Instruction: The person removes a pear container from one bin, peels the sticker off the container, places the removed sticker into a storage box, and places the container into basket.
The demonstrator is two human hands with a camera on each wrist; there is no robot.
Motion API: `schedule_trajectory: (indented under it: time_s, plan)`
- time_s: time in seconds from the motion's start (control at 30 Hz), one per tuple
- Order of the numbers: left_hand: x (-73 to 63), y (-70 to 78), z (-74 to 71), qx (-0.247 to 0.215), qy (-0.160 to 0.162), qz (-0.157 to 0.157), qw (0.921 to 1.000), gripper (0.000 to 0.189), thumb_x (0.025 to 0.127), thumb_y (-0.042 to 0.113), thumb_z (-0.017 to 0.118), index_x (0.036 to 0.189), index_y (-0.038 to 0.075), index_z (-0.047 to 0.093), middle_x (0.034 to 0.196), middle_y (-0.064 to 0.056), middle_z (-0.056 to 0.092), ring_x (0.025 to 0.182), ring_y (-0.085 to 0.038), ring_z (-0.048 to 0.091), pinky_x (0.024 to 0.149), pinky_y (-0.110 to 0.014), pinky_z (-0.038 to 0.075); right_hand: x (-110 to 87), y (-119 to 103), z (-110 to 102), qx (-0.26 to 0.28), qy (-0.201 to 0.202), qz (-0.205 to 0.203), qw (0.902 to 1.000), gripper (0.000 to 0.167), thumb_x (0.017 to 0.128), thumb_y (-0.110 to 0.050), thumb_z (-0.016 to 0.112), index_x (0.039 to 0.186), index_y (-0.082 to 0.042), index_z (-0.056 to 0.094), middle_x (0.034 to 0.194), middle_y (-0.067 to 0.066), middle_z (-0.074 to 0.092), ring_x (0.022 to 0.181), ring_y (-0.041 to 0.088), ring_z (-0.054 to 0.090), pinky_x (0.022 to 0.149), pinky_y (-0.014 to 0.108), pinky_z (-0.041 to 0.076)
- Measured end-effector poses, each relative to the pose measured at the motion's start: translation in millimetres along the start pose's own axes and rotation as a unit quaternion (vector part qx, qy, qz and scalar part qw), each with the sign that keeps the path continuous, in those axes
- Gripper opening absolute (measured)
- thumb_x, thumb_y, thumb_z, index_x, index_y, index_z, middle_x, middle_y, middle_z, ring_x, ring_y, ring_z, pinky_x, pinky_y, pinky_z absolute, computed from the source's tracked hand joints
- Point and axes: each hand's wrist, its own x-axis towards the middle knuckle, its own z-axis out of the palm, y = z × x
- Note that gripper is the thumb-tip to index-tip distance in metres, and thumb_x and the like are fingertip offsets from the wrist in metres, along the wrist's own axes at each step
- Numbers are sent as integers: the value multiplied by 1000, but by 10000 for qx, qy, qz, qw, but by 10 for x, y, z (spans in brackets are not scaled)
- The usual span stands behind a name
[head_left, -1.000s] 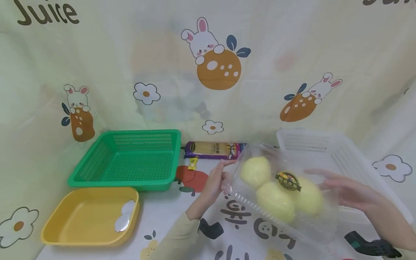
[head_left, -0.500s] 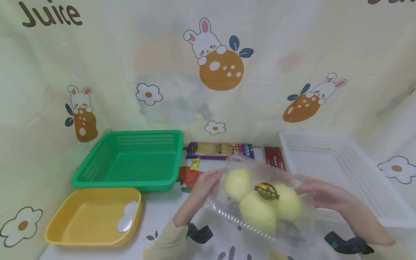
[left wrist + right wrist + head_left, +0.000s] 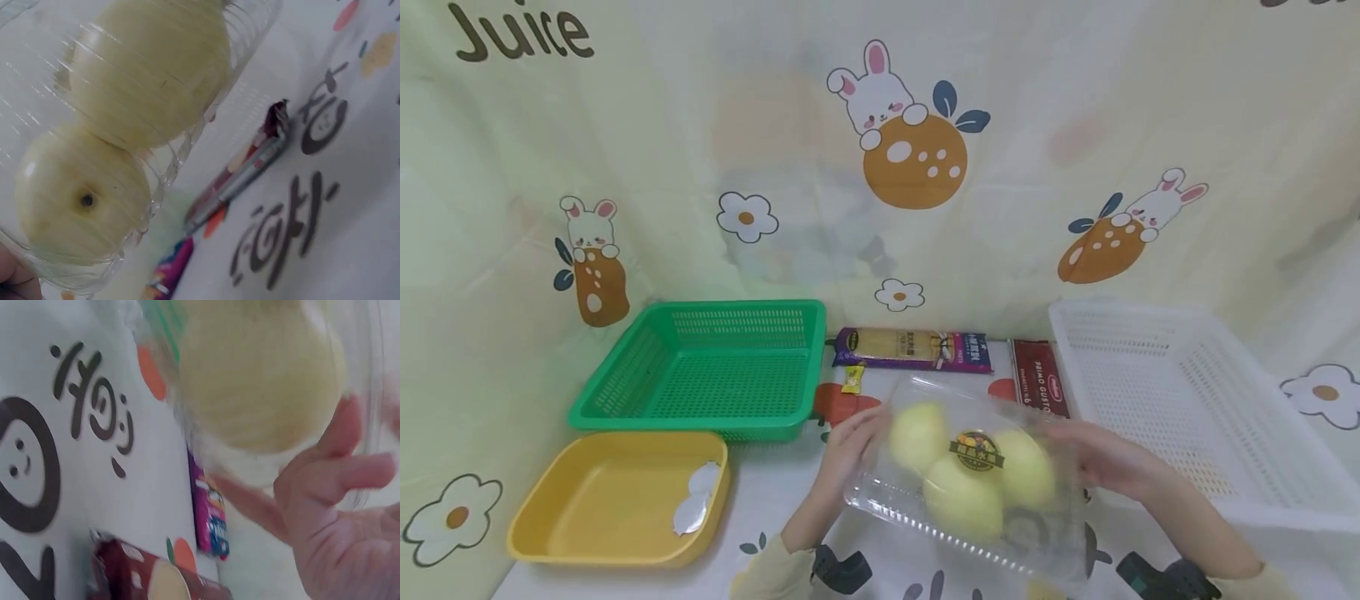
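Note:
A clear plastic box (image 3: 925, 528) with a dark round label holds three round, pale yellow fruits (image 3: 964, 504); a stem hollow shows on one fruit (image 3: 87, 200) in the left wrist view. Both hands hold the box tilted above the table. My left hand (image 3: 846, 454) grips its left side, with part of the fingers hidden behind the plastic. At the right side, my right hand (image 3: 1108, 458) grips it; in the right wrist view, the right hand's fingers (image 3: 331, 481) are bent against the box wall.
A green basket (image 3: 808, 400) and a yellow tray (image 3: 610, 554) holding white round pieces stand left. Behind the box lie a purple noodle packet (image 3: 910, 348), a small yellow packet (image 3: 852, 379) and a dark red packet (image 3: 1037, 375). A white basket (image 3: 1210, 400) stands right.
Both hands have brought the box left and slightly nearer. The dark red packet, hidden at first, has come into sight behind it. The view has shifted slightly.

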Motion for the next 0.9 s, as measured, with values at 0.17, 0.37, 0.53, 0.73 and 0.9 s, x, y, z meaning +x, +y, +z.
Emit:
schedule_trajectory:
  time_s: [0.17, 0.37, 0.53, 0.73, 0.9]
  plan:
    - [-76, -126, -186, -10, 105, -44, 9999, 35, 91, 20, 52, 119, 0, 55, 109, -6, 60, 83, -8, 55, 69, -20, 45, 132, 114, 208, -141, 1307, 631, 9893, 24, 95, -31, 39, 103, -19, 57, 116, 9, 38, 100, 23, 39, 76, 36, 40]
    - [-97, -164, -286, -103, 308, 50, 9995, 34, 91, 14, 50, 118, -6, 52, 64, 5, 51, 52, -3, 44, 46, -15, 37, 282, 284, 383, 520, 1838, 418, 9807, 15, 92, -30, 46, 91, -23, 60, 125, 14, 34, 108, 26, 33, 82, 35, 35]
    - [-101, -217, -340, 5, 383, 196, 9991, 35, 92, 14, 49, 120, -6, 51, 84, 0, 60, 66, -5, 53, 58, -17, 44, 376, 413, 436, 1025, 2161, 164, 9708, 13, 93, -26, 46, 91, -21, 58, 136, 16, 22, 126, 31, 7, 99, 53, -1]
    - [-139, -391, -405, 499, 398, 577, 9963, 37, 92, 19, 48, 121, -4, 51, 98, -10, 60, 71, -9, 58, 63, -23, 49, 459, 486, 450, 693, 2350, -74, 9695, 13, 92, -19, 47, 99, -14, 57, 118, 9, 40, 120, 29, 21, 101, 50, 1]
    - [-152, -497, -456, 484, 446, 699, 9954, 38, 92, 22, 48, 120, -3, 52, 109, -14, 58, 80, -14, 59, 68, -27, 50, 506, 492, 484, 462, 2298, 211, 9719, 46, 92, -21, 45, 123, 13, 35, 133, 27, 19, 127, 39, 6, 100, 53, -1]
